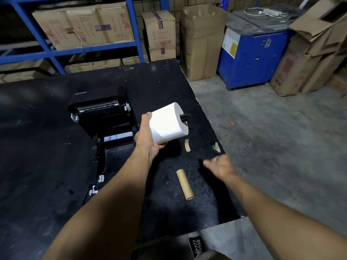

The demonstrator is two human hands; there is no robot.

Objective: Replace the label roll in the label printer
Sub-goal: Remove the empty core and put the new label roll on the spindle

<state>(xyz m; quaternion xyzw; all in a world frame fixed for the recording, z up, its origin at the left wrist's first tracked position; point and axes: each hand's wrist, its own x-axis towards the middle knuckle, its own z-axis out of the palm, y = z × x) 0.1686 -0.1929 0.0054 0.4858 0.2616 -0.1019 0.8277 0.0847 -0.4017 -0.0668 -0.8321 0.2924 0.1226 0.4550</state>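
A black label printer (105, 124) sits on the black table (37, 147) with its lid swung open away from me, so the paper bay shows. My left hand (148, 141) grips a full white label roll (168, 122) just right of the printer, above the table. A black spindle (185, 116) pokes out of the roll's right end. My right hand (218, 165) hovers blurred over the table's right edge, fingers loosely curled and holding nothing. An empty brown cardboard core (185, 184) lies on the table between my arms.
A small torn brown cardboard strip (187, 145) lies near the roll. Blue shelving (135, 30) with cartons stands behind the table. On the concrete floor to the right stand an open tall carton (201, 44), a blue machine (251, 59) and stacked flattened boxes (319, 44).
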